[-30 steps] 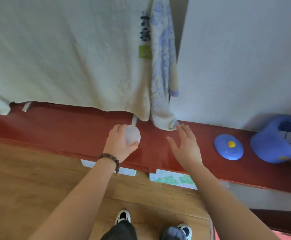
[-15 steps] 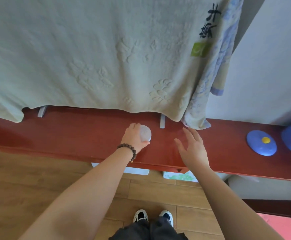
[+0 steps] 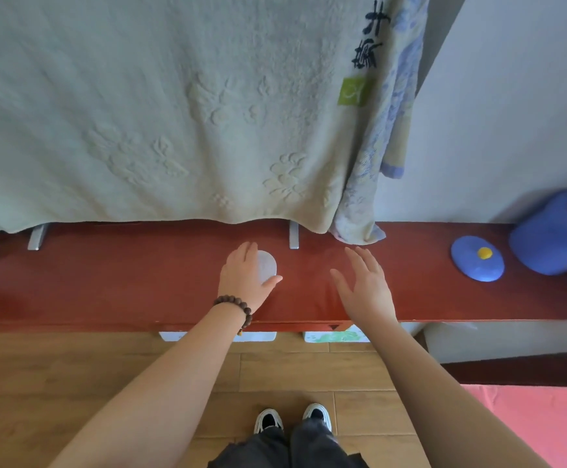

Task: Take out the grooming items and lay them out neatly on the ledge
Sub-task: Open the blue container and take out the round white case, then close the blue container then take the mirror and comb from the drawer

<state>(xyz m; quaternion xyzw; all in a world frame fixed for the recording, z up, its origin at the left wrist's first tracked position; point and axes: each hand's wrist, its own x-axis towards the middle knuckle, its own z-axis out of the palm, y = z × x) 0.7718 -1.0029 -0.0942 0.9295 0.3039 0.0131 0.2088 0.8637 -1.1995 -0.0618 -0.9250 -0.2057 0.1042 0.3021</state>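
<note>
My left hand (image 3: 243, 278), with a bead bracelet on the wrist, grips a small round translucent white item (image 3: 266, 265) low against the red ledge (image 3: 113, 285); fingers and thumb wrap it. My right hand (image 3: 364, 287) hovers over the ledge to the right with fingers spread and nothing in it. At the far right of the ledge lies a blue round lid (image 3: 477, 263) with a yellow knob, and beside it a blue container (image 3: 553, 236) tipped on its side, partly cut off by the frame edge.
A large pale green towel (image 3: 147, 106) and a blue-patterned cloth (image 3: 381, 136) hang down to the back of the ledge, with two metal brackets (image 3: 293, 235) under them. A white wall stands at right. Wooden floor and my shoes are below.
My left hand has lowered the white item toward the ledge surface. The view has shifted left, so the blue lid and container sit further right. My right hand stays spread.
</note>
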